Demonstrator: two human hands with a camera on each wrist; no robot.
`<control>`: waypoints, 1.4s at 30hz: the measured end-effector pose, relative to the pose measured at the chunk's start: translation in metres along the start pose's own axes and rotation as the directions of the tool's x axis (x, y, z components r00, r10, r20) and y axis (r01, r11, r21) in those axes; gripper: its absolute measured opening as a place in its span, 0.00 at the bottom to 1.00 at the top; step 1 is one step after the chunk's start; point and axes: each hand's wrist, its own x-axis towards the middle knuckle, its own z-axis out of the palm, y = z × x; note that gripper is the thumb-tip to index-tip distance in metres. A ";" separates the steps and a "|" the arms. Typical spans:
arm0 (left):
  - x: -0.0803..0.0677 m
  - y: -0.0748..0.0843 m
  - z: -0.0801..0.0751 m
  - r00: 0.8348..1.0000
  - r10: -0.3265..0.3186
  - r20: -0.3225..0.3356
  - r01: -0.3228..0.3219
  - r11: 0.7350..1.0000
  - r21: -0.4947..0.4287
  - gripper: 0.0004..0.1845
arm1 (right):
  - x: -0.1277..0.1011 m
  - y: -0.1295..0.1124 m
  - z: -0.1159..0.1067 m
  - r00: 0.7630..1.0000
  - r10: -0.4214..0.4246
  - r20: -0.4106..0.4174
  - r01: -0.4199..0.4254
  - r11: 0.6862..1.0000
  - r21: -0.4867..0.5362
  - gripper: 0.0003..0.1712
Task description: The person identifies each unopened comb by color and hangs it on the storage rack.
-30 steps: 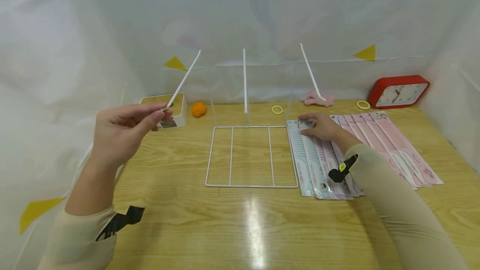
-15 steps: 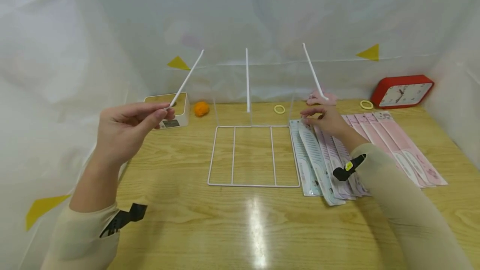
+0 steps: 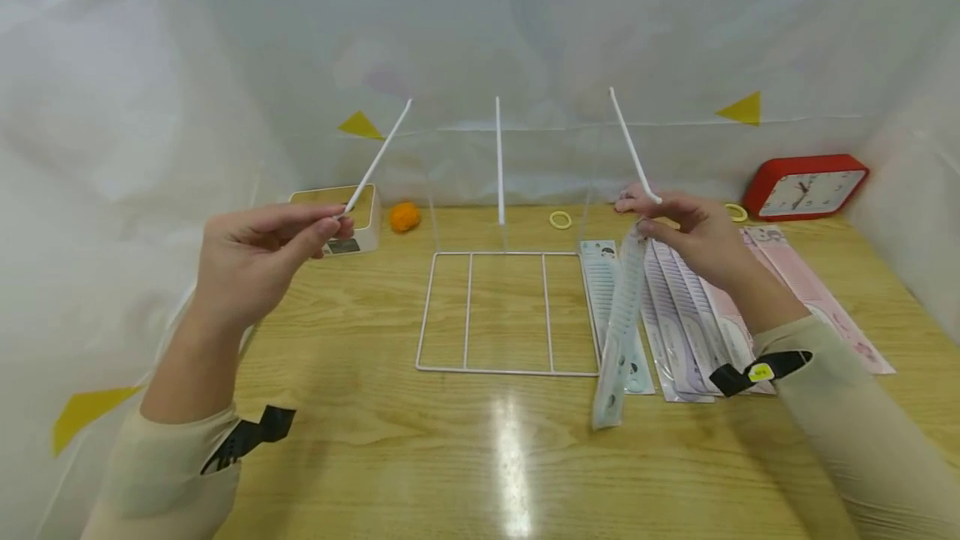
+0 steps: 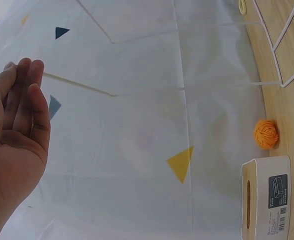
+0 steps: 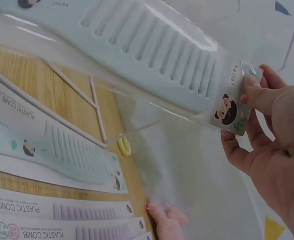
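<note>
My left hand (image 3: 258,269) pinches the front tip of the left white prong (image 3: 378,152) of a wire display rack, whose base (image 3: 508,372) lies on the table. Two more prongs jut forward, a middle one (image 3: 500,161) and a right one (image 3: 633,144). My right hand (image 3: 708,240) holds a mint-green comb (image 5: 151,50) in a clear packet by its printed top end. This packet hangs tilted, raised above the table, close to the tip of the right prong. Another packaged mint comb (image 5: 77,155) lies beside the rack base, partly covered in the head view.
Packaged purple combs (image 3: 678,315) and pink combs (image 3: 813,290) overlap in a row at the right. Along the back stand a tissue box (image 3: 363,227), an orange yarn ball (image 3: 405,217), a yellow ring (image 3: 560,220), a pink plush toy (image 3: 630,198) and a red clock (image 3: 810,187).
My right hand has picked the mint comb packet off the row and lifted it, moving right and up. My left hand keeps its pinch on the left prong.
</note>
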 end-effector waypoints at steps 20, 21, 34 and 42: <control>0.001 -0.001 0.002 1.000 -0.005 0.006 0.005 1.000 -0.016 0.08 | -0.048 -0.108 -0.003 0.999 0.032 0.000 -0.032 0.990 0.140 0.10; 0.001 -0.001 0.002 1.000 -0.003 0.007 0.003 1.000 -0.014 0.08 | -0.050 -0.112 -0.001 1.000 0.005 0.002 -0.005 0.993 0.121 0.10; -0.001 0.001 -0.005 1.000 0.027 0.004 -0.027 0.999 -0.032 0.08 | -0.059 -0.187 0.021 0.972 0.172 0.162 -0.156 0.982 -0.105 0.12; 0.001 0.001 -0.011 0.997 0.067 0.034 -0.063 0.992 -0.107 0.08 | -0.044 -0.243 0.050 0.890 0.343 0.301 -0.321 0.939 -0.121 0.10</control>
